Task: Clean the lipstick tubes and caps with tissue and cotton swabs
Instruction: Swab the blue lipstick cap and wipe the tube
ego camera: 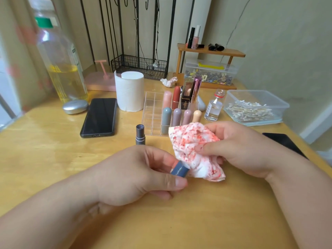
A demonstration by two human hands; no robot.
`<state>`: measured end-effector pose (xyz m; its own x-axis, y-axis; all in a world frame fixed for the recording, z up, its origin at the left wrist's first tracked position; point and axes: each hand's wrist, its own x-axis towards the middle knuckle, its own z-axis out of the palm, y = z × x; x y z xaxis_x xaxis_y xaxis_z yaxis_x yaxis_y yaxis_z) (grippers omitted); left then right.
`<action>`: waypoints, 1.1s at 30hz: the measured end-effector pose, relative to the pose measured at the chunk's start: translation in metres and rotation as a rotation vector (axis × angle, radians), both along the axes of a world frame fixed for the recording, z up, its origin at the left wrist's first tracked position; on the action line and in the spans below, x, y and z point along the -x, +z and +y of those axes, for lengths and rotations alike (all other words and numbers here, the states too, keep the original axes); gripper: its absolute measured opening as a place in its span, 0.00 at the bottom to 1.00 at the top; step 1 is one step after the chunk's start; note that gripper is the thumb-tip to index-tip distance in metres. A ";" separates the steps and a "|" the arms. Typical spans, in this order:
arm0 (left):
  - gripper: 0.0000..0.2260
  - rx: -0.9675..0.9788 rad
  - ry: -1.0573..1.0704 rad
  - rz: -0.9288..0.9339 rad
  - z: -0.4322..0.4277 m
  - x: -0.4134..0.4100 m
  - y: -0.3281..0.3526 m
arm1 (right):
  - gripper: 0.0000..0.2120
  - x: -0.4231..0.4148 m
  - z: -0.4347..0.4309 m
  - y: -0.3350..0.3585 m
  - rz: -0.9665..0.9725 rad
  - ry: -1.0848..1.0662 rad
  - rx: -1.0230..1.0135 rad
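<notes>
My left hand (pixel 143 173) grips a dark blue lipstick cap (pixel 179 170) between thumb and fingers, its open end pointing right. My right hand (pixel 239 150) pinches a crumpled white tissue (pixel 194 148) stained red, and the tissue's lower edge touches the cap. The matching blue-grey lipstick tube (pixel 140 134) stands upright on the wooden table (pixel 53 155), uncapped, just beyond my left hand. A clear organizer (pixel 154 112) behind it holds several capped lipsticks. A clear box of cotton swabs (pixel 251 108) sits at the right.
A tissue roll (pixel 129 92), a black phone (pixel 99 116), a silver oval case (pixel 75 106) and a big bottle of yellow liquid (pixel 61 65) stand at the left. A small glass bottle (pixel 214 106), a used tissue wad (pixel 168 81) and a wooden shelf (pixel 210 51) are further back.
</notes>
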<state>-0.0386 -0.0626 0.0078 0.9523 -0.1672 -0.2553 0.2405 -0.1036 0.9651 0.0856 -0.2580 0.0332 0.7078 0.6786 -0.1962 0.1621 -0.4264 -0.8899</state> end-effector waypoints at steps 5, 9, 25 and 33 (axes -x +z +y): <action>0.10 0.039 0.124 -0.098 0.003 -0.004 -0.002 | 0.18 -0.008 -0.004 0.001 0.214 -0.053 -0.254; 0.12 0.109 0.204 -0.216 0.000 -0.003 -0.001 | 0.17 -0.003 0.001 0.002 0.390 0.078 -0.428; 0.08 0.014 0.253 -0.308 0.000 -0.004 0.000 | 0.17 0.016 0.008 0.008 -0.352 -0.181 -0.438; 0.10 0.283 0.156 -0.215 0.002 -0.006 -0.001 | 0.20 0.028 0.012 0.008 -0.369 -0.114 -0.488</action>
